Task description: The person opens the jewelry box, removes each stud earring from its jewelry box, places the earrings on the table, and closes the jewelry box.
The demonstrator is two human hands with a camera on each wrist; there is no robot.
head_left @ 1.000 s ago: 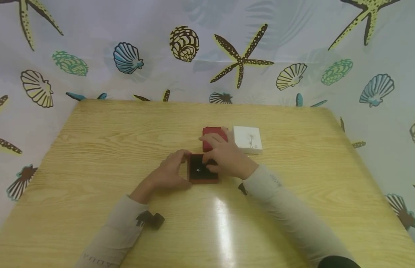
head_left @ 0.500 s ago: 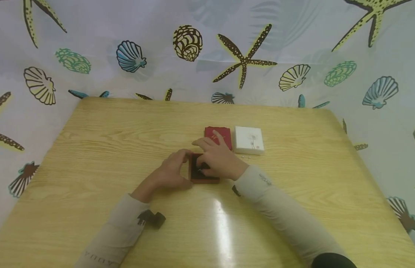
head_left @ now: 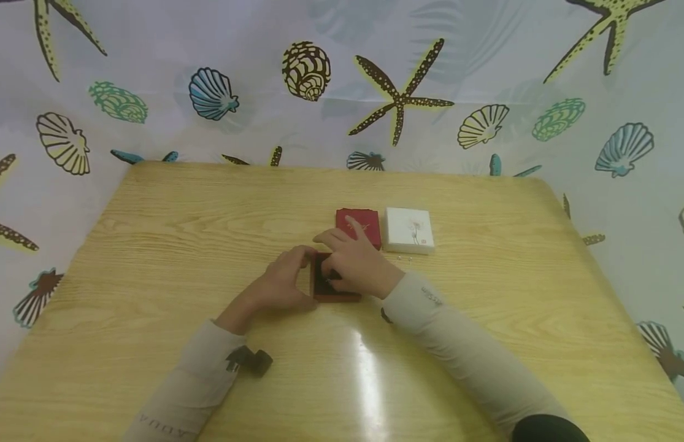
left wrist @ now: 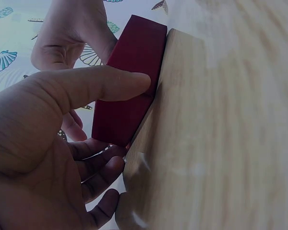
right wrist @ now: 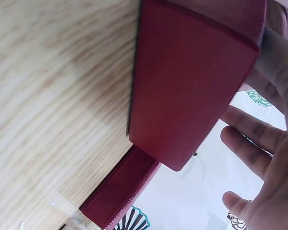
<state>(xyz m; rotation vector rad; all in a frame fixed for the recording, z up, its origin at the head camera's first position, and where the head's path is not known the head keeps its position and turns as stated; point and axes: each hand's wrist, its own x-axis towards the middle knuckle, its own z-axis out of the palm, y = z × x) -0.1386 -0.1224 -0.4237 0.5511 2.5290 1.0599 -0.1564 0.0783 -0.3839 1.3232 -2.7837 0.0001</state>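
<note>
On the table stands a small red jewelry box (head_left: 337, 299) with a black insert, its top uncovered. My left hand (head_left: 278, 285) grips its left end, thumb on the near side (left wrist: 129, 57) and fingers along the far side. Reaching in from the right, my right hand (head_left: 361, 264) has its thumb and index finger at a tiny silver star-shaped jewelry piece (head_left: 328, 280), pinched against the insert and mostly hidden by the fingers. The other right fingers (right wrist: 249, 129) spread outside the box wall (right wrist: 192, 81).
Behind the box lie a red lid (head_left: 370, 226) with script on it and a white box (head_left: 409, 227) with a flower print. Two tiny shiny bits (head_left: 410, 259) lie in front of the white box. A patterned cloth (head_left: 237, 135) hangs behind the table.
My right hand has shifted left and farther into the jewelry box, so its fingers now cover most of the star-shaped piece. The left hand keeps its hold on the box.
</note>
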